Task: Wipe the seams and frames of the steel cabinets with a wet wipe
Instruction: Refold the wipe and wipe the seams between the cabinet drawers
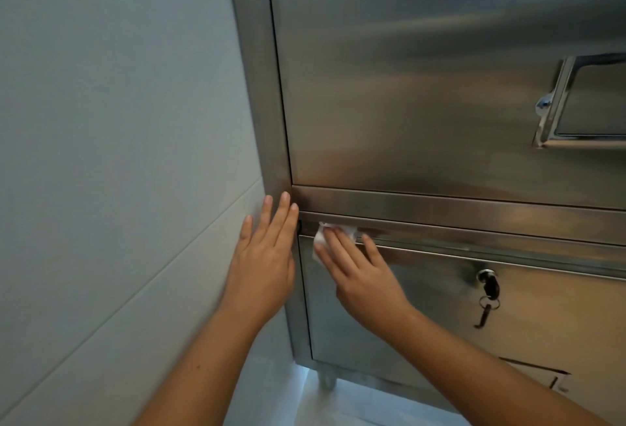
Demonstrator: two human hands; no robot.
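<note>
Right hand (pixel 362 276) presses a white crumpled wet wipe (pixel 330 234) onto the brushed stainless-steel cabinet (pixel 389 53). The wipe sits on the seam between the horizontal steel frame rail (pixel 457 210) and the top edge of the lower steel door (pixel 423 330). That spot is near the left end of the seam, just right of the cabinet's front corner. The fingers are straight and slightly spread, laid flat over the wipe. Part of the wipe sticks out above and to the left of the fingers. The thumb is hidden under the hand, so it may or may not be pinching the wipe.

Left hand (pixel 264 256) is flat and holds nothing, with its fingers straight, close together and pointing up. It lies over the edge where the vertical steel frame post (pixel 261 104) meets the pale grey tiled wall (pixel 118 154). Its fingertips reach about the level of the rail. The two hands are just beside each other, not touching.

Upper steel door (pixel 457 141) fills the top of the view, with a recessed polished chrome handle (pixel 582 104) at the right edge. The lower door has a round lock with a black-headed key (pixel 488 283) in it. A second dangling key (pixel 485 315) hangs from the ring below it. A round steel cabinet leg (pixel 327 382) stands under the left corner on the pale floor (pixel 372 405).
</note>
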